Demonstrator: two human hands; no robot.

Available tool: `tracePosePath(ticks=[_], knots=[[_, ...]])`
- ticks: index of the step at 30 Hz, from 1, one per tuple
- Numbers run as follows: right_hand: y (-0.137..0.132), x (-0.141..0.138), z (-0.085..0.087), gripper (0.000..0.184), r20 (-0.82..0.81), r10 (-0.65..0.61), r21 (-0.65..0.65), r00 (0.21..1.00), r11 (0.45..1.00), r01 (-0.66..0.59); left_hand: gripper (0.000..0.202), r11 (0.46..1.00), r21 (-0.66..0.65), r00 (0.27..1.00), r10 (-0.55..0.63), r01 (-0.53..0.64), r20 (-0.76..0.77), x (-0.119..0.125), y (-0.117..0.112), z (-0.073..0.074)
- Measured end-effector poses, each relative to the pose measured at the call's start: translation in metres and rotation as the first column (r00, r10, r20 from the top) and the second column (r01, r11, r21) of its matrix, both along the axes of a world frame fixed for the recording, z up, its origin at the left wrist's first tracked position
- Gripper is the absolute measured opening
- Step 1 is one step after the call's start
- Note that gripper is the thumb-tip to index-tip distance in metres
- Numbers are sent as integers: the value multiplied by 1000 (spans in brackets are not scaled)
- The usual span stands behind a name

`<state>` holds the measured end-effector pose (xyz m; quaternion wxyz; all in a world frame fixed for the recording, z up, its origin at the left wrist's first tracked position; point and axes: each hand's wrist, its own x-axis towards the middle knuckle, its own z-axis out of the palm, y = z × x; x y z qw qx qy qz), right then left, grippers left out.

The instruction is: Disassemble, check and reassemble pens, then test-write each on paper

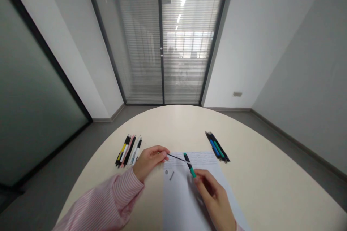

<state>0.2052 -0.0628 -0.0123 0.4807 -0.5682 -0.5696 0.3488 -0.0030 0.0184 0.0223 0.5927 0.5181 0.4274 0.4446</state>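
Observation:
Between its fingertips my left hand [152, 160] pinches one end of a thin dark pen refill [175, 157], whose lighter end points to the right. My right hand [213, 191] holds a black and green pen barrel [189, 164] by its lower green end, tilted with its top to the upper left. The refill's far end meets or crosses the barrel in this view; I cannot tell if they touch. Beneath both hands lies a white sheet of paper [179, 202] with written lines along its top. On it rest a small spring [171, 175] and a small round pen part [166, 172].
Left of my left hand lies a row of several pens [128, 150], black, yellow, pink and white. Another group of pens [217, 147], black with blue and green, lies at the right. The round cream table [173, 126] stands before a glass partition with blinds [141, 43].

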Motion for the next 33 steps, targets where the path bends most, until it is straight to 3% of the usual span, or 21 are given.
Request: tracePosePath(ticks=[5,12,19,33], knots=[[-1,-1,5,26,-36,4,42,999,999,-2,34,994,-112,985,34,-14,172,-5,1,-3],[-1,0,4,22,-46,29,67,999,997,-26,38,982,-138,937,167,-130,308,-3,1,3],[-2,-4,11,19,-22,52,96,998,994,-50,34,947,-90,881,319,-307,349,-11,7,0],[-1,-3,9,14,41,111,121,993,986,-115,31,934,16,887,332,-356,321,-2,2,-1]])
